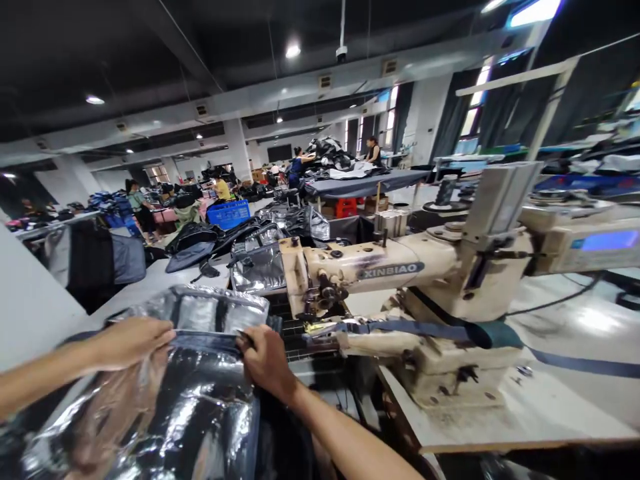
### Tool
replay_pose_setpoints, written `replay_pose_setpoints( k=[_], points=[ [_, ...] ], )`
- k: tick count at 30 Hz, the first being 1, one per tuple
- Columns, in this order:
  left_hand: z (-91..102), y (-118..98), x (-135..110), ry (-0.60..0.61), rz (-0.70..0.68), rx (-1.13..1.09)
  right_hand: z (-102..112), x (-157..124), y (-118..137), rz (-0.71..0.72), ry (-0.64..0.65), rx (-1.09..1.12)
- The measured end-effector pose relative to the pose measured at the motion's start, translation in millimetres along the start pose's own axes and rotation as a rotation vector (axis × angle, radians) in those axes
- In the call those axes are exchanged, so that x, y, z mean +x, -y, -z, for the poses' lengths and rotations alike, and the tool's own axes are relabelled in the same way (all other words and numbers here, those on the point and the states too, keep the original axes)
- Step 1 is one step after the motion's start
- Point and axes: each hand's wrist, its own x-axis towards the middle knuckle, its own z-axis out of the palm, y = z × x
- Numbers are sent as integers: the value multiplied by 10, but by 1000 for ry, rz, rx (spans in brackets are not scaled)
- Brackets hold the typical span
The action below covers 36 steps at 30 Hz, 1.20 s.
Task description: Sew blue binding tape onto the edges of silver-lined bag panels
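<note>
Pressing on the near edge, far left: left hand [131, 343] over a silver foil bag panel [165, 407], fingers [159, 335] straight, close together, tips at the dark binding [205, 342]. Thumb hidden; cannot tell if it grips. Right hand [267, 363] at the binding's right end, fingers [250, 343] curled narrow, holding it. Panel hangs toward the wearer, below both hands. Just right, a cream XINBIAO sewing machine [370, 267], dark blue strap [415, 328] lying along its lower arm. Behind, left to right: blue plastic crate [229, 214], foil and black bag pieces [260, 243] on a white table [160, 280], a co-worker [296, 170] at a dark-covered table [365, 183].
</note>
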Motion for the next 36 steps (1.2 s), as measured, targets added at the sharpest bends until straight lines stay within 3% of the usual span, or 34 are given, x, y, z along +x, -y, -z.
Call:
replay_pose_setpoints(
  k=[3,6,10,12,14,16,19,22,24,27,30,33,36],
  points=[
    [-150,-153,24,95,50,103,-14,-351,-233,-123,30,4],
    [-279,-384,140,-46,-182,173,133,-567,-363,-80,162,87],
    [-24,-588,524,-224,-614,375,361,-432,-317,-42,332,462],
    [127,-650,802,-264,-743,442,340,-364,-300,-122,317,696],
    [105,-736,1091,-264,-791,418,231,-442,-323,-236,251,859],
    [-147,-877,1340,-216,-780,310,95,-696,-368,-356,164,949],
    [-790,-1185,1549,-47,-707,103,-24,-1255,-452,-586,32,991],
    [-1320,-1497,1575,184,-604,-109,50,-1673,-571,-813,-30,928],
    [-1455,-1637,1559,237,-545,-219,187,-1738,-653,-832,33,840],
    [-1350,-1717,1590,160,-524,-282,412,-1585,-731,-681,117,670],
    [-1077,-1716,1694,182,-612,-321,544,-1411,-780,-559,83,626],
    [-875,-1714,1784,262,-669,-367,541,-1395,-863,-669,-1,742],
    [-855,-1729,1834,263,-657,-352,480,-1476,-963,-894,-119,871]
  ],
)
